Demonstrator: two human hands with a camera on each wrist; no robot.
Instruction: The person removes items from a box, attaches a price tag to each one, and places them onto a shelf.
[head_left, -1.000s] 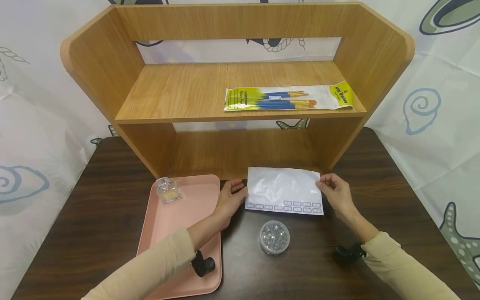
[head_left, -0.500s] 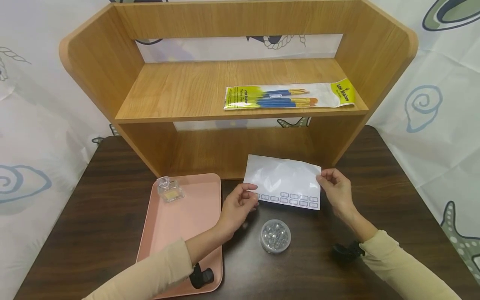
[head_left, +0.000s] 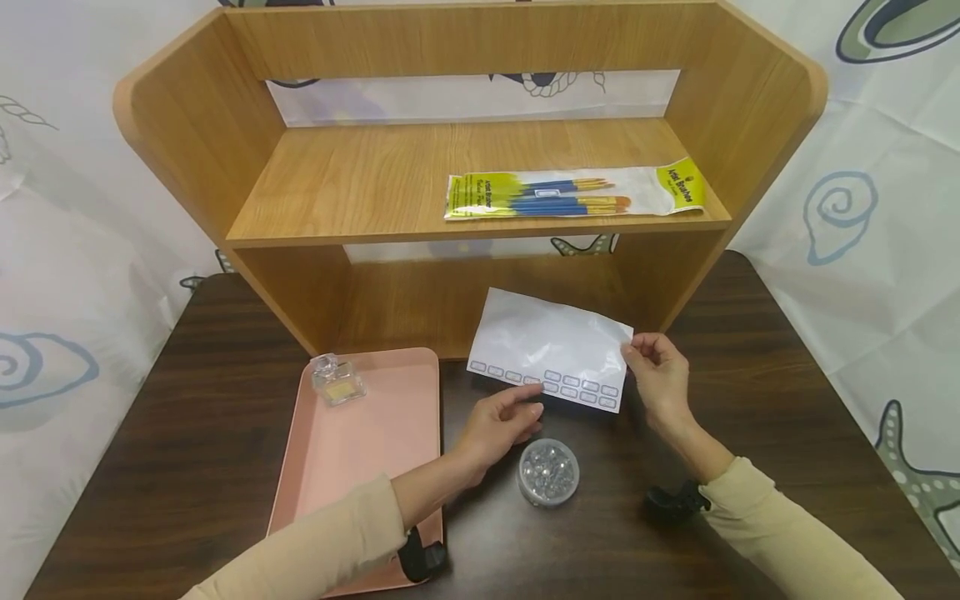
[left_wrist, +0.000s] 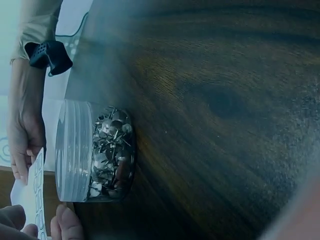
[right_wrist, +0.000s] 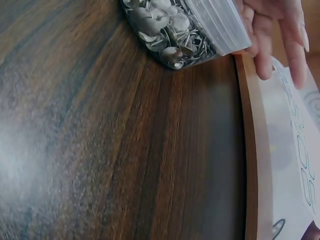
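A white sheet of labels (head_left: 551, 342), with small blue-bordered labels left along its near edge, is held up at a slant before the shelf. My right hand (head_left: 660, 375) pinches its right edge between thumb and fingers. Below the near edge is my left hand (head_left: 501, 429), its fingers loosely extended and the index fingertip at the labels; whether it touches them I cannot tell. Just right of the left hand stands a clear round jar (head_left: 549, 473). Silver thumbtacks (left_wrist: 111, 152) fill it, seen through its side in the left wrist view.
A wooden shelf unit (head_left: 480, 237) stands at the back of the dark table (head_left: 600, 550). On its upper board lies a pack of artist brushes (head_left: 573, 192). At left is a pink tray (head_left: 375, 417) holding a small glass bottle (head_left: 337, 379).
My left hand has let go of the sheet's left edge and moved right along its near edge. The sheet has tilted, its left side swinging away from me, while my right hand keeps its pinch.
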